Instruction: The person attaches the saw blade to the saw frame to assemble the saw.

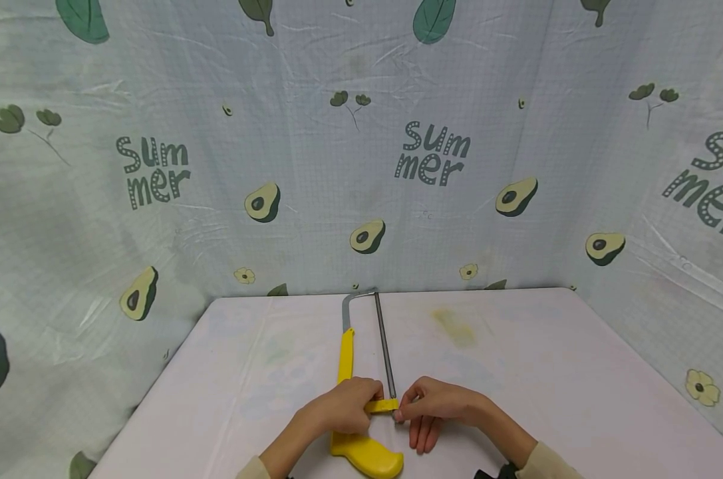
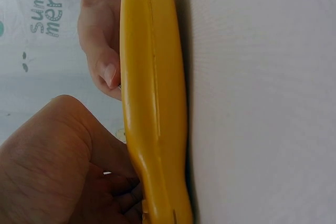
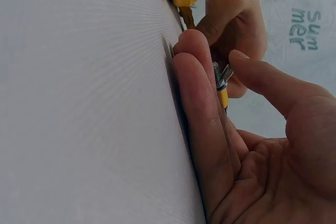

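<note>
A hacksaw lies on the table with its yellow handle toward me and its grey frame bow pointing away. Its blade runs along the right side. My left hand grips the yellow frame just above the handle, fingers curled by the short yellow crosspiece. At the crosspiece's right end, my right hand pinches the small metal wing nut on a threaded bolt with thumb and index finger. The right hand's other fingers rest along the table. In the left wrist view the handle hides part of both hands.
The white table carries a yellowish stain beyond the right hand. A hanging cloth printed with avocados and lettering encloses the back and both sides. The bow's far end reaches the table's back edge.
</note>
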The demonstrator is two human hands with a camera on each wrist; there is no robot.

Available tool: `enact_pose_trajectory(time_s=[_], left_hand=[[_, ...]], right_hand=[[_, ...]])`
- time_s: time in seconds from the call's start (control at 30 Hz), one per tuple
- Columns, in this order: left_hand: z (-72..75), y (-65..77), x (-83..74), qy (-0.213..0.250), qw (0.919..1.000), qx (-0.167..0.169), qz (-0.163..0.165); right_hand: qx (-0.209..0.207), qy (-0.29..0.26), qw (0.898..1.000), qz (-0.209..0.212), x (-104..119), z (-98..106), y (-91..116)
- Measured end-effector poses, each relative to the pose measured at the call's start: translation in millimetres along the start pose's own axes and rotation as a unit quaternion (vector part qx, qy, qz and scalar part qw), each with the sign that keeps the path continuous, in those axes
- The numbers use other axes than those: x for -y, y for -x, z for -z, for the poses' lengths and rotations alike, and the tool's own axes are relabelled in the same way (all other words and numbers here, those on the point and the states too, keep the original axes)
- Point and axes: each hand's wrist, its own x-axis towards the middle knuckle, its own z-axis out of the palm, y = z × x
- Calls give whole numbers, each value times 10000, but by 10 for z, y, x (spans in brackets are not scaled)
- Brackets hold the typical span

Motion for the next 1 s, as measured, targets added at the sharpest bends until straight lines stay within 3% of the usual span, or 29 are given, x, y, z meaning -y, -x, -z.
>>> enact_pose_trajectory(time_s=[1.0], left_hand=[[8, 11, -16, -172, 9998, -39, 1]], right_hand=[[-115, 103, 9998, -111, 0, 5, 3]])
